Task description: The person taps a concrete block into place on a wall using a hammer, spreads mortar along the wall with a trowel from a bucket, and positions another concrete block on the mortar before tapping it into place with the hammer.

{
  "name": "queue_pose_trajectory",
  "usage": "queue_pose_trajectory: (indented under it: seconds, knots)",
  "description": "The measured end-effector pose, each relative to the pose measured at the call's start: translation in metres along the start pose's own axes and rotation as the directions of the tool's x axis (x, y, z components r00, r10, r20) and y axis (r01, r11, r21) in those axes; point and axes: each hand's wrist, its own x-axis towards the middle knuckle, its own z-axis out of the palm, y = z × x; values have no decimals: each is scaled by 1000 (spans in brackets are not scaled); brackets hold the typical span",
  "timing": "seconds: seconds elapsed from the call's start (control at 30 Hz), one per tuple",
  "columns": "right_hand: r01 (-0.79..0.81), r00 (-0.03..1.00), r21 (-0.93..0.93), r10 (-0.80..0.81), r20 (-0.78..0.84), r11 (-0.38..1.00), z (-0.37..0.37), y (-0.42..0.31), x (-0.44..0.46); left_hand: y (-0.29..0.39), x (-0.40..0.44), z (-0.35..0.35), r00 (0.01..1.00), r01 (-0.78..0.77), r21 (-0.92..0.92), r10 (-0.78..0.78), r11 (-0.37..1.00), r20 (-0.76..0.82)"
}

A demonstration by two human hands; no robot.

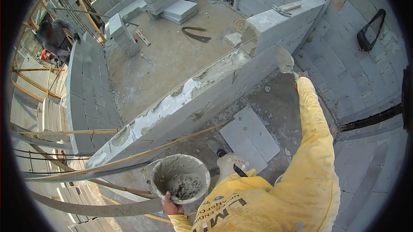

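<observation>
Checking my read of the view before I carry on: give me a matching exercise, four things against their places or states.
Things:
1. bucket
2. trowel
3. black bag
4. two pale slabs

Places or states:
A. against the block wall at picture right
B. flat on the floor
C. grey mix inside, left hand on its side
D. held out in the right hand

Pairs: 1-C, 2-D, 3-A, 4-B

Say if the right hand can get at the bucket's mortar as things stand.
Probably yes: the bucket is open on top, left hand at its rim, nothing covering the mortar. The right hand, holding the trowel, is stretched forward, so must swing back.
</observation>
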Motion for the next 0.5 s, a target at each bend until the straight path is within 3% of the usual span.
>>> queue_pose_trajectory:
  seconds: [0.03, 0.1, 0.13, 0.17, 0.23, 0.27, 0.3, 0.37, 0.47, 0.5]
  knots:
    - [70, 998, -50, -70, -6, 996, 13, 8, -29, 0, -2, 2, 1000, -17, 7, 17, 1000, -4]
    - [343, 936, 32, -339, -92, 939, 51, 19, -72, -2, 4, 2, 997, -30, 35, 32, 999, -76]
    - [512, 858, 140, -513, -32, 848, 65, 19, -103, -2, 3, 6, 997, -50, 47, 53, 998, -64]
    - [492, 851, 189, -515, 99, 850, 71, 1, -143, -1, 2, 14, 996, -69, 59, 72, 996, -54]
    - [569, 699, 199, -597, 394, 798, 72, -39, -217, 0, 4, 19, 992, -114, 57, 111, 992, 60]
    - [697, 591, 237, -730, 344, 677, 92, -53, -248, -2, 3, 20, 991, -127, 89, 124, 988, 42]
    - [662, 471, 309, -700, 537, 683, 101, -68, -271, -3, 5, 19, 989, -146, 118, 144, 982, 22]
    - [781, 195, 289, -656, 729, 554, 111, -116, -316, -14, 18, 7, 968, -249, 239, 244, 939, 50]
    - [969, 51, 157, -772, 633, 192, 170, -169, -375, -1, -3, 31, 951, -309, 300, 302, 902, 73]
    - [983, 22, 127, -767, 641, 134, 179, -185, -391, 3, -6, 35, 939, -343, 343, 335, 874, 84]
